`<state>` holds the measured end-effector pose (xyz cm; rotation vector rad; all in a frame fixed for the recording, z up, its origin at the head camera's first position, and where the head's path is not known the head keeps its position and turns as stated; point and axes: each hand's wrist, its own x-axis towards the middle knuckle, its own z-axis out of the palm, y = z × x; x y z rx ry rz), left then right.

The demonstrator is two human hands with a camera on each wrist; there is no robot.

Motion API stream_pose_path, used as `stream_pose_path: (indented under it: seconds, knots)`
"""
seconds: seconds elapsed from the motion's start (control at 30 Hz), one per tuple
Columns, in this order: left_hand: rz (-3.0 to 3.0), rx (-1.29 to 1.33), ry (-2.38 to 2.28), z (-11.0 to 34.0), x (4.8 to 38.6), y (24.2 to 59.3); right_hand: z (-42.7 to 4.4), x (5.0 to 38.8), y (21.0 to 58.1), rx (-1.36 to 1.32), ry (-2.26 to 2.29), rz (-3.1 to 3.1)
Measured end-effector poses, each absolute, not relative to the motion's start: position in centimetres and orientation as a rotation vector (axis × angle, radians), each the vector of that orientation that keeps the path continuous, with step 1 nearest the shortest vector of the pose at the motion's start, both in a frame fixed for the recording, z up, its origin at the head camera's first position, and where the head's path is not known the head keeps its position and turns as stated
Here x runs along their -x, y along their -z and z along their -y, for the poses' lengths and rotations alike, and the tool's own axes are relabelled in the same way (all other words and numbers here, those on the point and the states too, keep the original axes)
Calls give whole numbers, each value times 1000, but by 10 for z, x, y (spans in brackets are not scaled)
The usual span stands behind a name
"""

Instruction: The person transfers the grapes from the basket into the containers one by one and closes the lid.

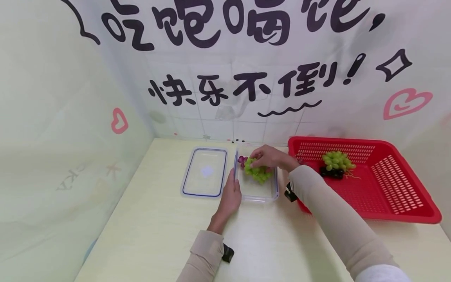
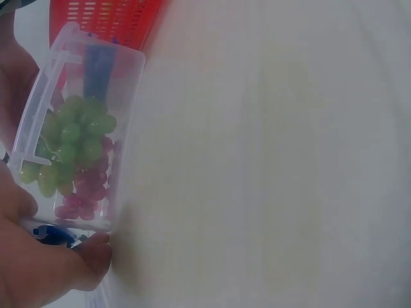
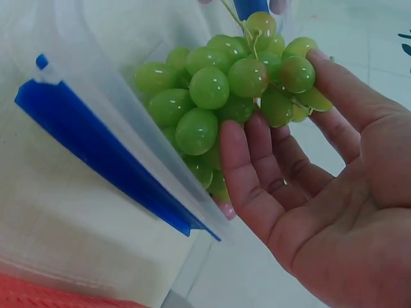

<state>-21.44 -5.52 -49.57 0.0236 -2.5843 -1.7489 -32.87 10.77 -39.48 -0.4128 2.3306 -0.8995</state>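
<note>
My right hand (image 1: pixel 270 156) grips a bunch of green grapes (image 1: pixel 260 173) by its upper end. The fingers curl around its side in the right wrist view. The bunch is inside a clear plastic food container (image 1: pixel 258 199) with blue latches, and red-purple grapes (image 1: pixel 241 159) sit beside it at the far left. My left hand (image 1: pixel 230 196) holds the container's left side, its thumb and fingers about a blue latch (image 2: pixel 54 235) in the left wrist view. Through the wall there, the green grapes appear next to the red ones (image 2: pixel 87 186).
A clear lid with a blue seal (image 1: pixel 205 172) lies left of the container. On the right stands a red perforated basket (image 1: pixel 366 199) with another green grape bunch (image 1: pixel 337 160) and dark grapes (image 1: pixel 332 173) in it. A printed curtain (image 1: pixel 211 125) hangs behind the table.
</note>
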Motion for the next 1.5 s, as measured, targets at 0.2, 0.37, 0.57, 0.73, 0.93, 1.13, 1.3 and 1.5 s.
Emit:
stream_pose_path:
  seconds: [0.2,0.37,0.57,0.73,0.93,1.13,1.3,1.5]
  knots:
    - [2592,-14,1737,53,215,493,-104,329,398,421,875,-2362]
    - [2589,9,1713,52,217,494,-104,328,398,413,899,-2360]
    - [2577,28,1740,52,216,496,-106,328,398,411,943,-2342]
    - [2576,32,1762,53,215,496,-108,329,394,383,943,-2347]
    - [2554,32,1761,53,216,497,-113,332,386,335,997,-2350]
    - [2531,45,1766,53,215,496,-125,334,378,335,1110,-2333]
    - [2532,46,1768,53,214,495,-136,335,373,337,1154,-2346]
    - [2543,35,1764,54,214,496,-154,339,367,315,1170,-2362]
